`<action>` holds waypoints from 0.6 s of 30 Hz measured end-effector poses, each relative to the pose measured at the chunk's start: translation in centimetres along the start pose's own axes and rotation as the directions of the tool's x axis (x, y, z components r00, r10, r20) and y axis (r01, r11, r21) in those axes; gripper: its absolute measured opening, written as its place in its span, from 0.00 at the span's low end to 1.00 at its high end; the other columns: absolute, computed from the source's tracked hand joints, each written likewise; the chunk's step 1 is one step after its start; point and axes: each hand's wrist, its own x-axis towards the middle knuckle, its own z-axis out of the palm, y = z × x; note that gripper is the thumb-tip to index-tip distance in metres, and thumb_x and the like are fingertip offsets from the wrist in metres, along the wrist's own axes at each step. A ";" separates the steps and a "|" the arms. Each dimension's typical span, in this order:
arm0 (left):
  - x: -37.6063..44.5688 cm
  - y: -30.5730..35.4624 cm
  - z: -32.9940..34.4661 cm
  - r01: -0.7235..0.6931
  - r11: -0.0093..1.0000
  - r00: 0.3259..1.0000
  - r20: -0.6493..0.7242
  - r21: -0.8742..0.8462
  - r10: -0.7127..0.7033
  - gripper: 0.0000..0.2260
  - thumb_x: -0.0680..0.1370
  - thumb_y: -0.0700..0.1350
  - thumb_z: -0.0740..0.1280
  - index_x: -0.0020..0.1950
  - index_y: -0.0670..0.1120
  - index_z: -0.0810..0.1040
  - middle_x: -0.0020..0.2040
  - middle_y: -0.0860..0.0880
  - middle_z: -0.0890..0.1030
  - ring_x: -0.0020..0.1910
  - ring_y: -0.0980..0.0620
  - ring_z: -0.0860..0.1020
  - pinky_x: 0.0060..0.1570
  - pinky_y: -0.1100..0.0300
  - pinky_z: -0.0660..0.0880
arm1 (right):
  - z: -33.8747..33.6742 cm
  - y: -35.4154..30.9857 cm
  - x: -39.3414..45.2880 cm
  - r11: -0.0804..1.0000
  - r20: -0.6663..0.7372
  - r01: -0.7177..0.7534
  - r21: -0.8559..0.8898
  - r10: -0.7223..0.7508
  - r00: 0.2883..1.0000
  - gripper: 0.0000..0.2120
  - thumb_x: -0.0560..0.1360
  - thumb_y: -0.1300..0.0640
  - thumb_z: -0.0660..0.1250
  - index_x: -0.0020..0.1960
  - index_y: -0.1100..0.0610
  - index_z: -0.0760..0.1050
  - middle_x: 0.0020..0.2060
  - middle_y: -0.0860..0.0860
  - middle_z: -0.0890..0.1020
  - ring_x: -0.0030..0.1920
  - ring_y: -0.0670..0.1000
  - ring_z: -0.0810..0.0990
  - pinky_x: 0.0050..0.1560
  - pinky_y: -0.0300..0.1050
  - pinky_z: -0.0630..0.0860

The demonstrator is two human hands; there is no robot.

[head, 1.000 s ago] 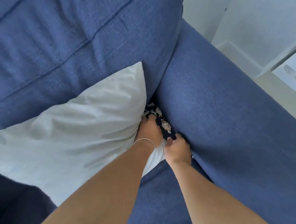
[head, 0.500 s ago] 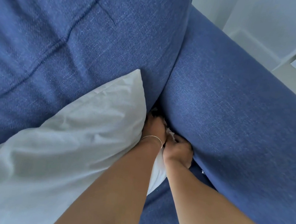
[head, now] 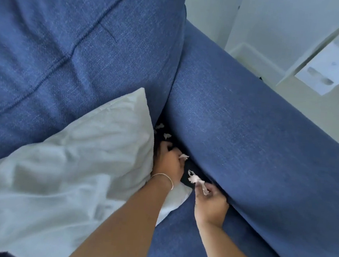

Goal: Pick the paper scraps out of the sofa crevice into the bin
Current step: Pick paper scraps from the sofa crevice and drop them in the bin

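The dark crevice (head: 163, 141) runs between the blue sofa armrest (head: 256, 147) and the white pillow. Small white paper scraps (head: 167, 136) lie deep in it. My left hand (head: 169, 163), with a thin bracelet at the wrist, is down in the gap and pinches a scrap (head: 183, 156) at its fingertips. My right hand (head: 211, 205) sits lower against the armrest and grips a crumpled bunch of scraps (head: 196, 179) that sticks up from its fingers. No bin is in view.
A white pillow (head: 67, 170) fills the left of the seat and presses against my left hand. The blue back cushion (head: 79, 47) stands behind. Beyond the armrest are pale floor, a white skirting corner and a white box (head: 327, 71).
Both hands have drawn back out of the gap and apart. The right hand now holds a bunch of scraps clear of the crevice, and fewer scraps lie in the gap.
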 end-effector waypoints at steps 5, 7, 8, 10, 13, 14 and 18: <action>-7.5 3.1 1.9 -0.214 0.975 0.977 0.020 0.053 0.214 0.08 0.78 0.49 0.67 0.52 0.47 0.82 0.63 0.45 0.73 0.53 0.40 0.77 0.59 0.50 0.72 | -6.8 3.3 -2.8 1.000 -0.117 -0.002 -0.001 0.002 0.993 0.05 0.73 0.55 0.75 0.48 0.54 0.85 0.45 0.54 0.83 0.47 0.55 0.82 0.52 0.48 0.78; -10.9 4.3 3.2 -0.258 0.966 0.964 0.071 0.016 0.256 0.09 0.79 0.50 0.66 0.52 0.46 0.81 0.62 0.46 0.73 0.52 0.43 0.77 0.58 0.49 0.73 | -10.0 4.9 -3.8 0.999 -0.187 -0.047 0.001 0.046 0.981 0.06 0.74 0.54 0.74 0.49 0.54 0.85 0.50 0.54 0.80 0.50 0.55 0.80 0.51 0.45 0.74; -12.7 4.8 4.0 -0.264 0.964 0.958 0.111 -0.014 0.264 0.09 0.80 0.50 0.65 0.52 0.46 0.80 0.61 0.47 0.73 0.52 0.44 0.77 0.58 0.49 0.74 | -11.5 5.8 -4.2 0.997 -0.212 -0.079 0.000 0.077 0.974 0.06 0.74 0.53 0.74 0.49 0.53 0.85 0.51 0.53 0.78 0.51 0.54 0.79 0.50 0.44 0.72; -16.2 5.6 5.8 -0.285 0.958 0.939 0.190 -0.042 0.287 0.09 0.80 0.51 0.64 0.51 0.47 0.79 0.61 0.49 0.72 0.52 0.47 0.77 0.57 0.49 0.74 | -14.7 7.9 -4.9 0.991 -0.257 -0.130 -0.024 0.120 0.959 0.07 0.75 0.51 0.73 0.49 0.53 0.84 0.54 0.53 0.77 0.52 0.54 0.78 0.50 0.43 0.70; -20.5 7.0 8.7 -0.384 0.923 0.894 0.241 -0.021 0.377 0.08 0.80 0.52 0.64 0.51 0.49 0.79 0.61 0.51 0.72 0.51 0.47 0.75 0.59 0.51 0.72 | -19.3 11.3 -5.5 0.988 -0.294 -0.139 -0.068 0.113 0.949 0.10 0.74 0.51 0.73 0.50 0.57 0.85 0.55 0.55 0.78 0.55 0.54 0.77 0.54 0.44 0.71; -21.7 7.6 9.6 -0.411 0.911 0.881 0.246 -0.027 0.405 0.08 0.80 0.52 0.64 0.51 0.49 0.79 0.61 0.51 0.73 0.51 0.47 0.75 0.59 0.51 0.72 | -20.7 12.5 -5.5 0.985 -0.303 -0.151 -0.083 0.120 0.945 0.11 0.74 0.51 0.73 0.52 0.57 0.85 0.54 0.56 0.78 0.56 0.55 0.77 0.56 0.46 0.73; -25.4 11.2 13.1 -0.535 0.843 0.807 0.263 -0.054 0.529 0.07 0.80 0.50 0.65 0.50 0.49 0.79 0.58 0.50 0.75 0.50 0.48 0.76 0.58 0.53 0.73 | -26.4 16.4 -5.1 0.932 -0.325 -0.323 -0.164 0.258 0.910 0.15 0.77 0.45 0.66 0.52 0.53 0.85 0.54 0.55 0.80 0.52 0.57 0.80 0.53 0.54 0.78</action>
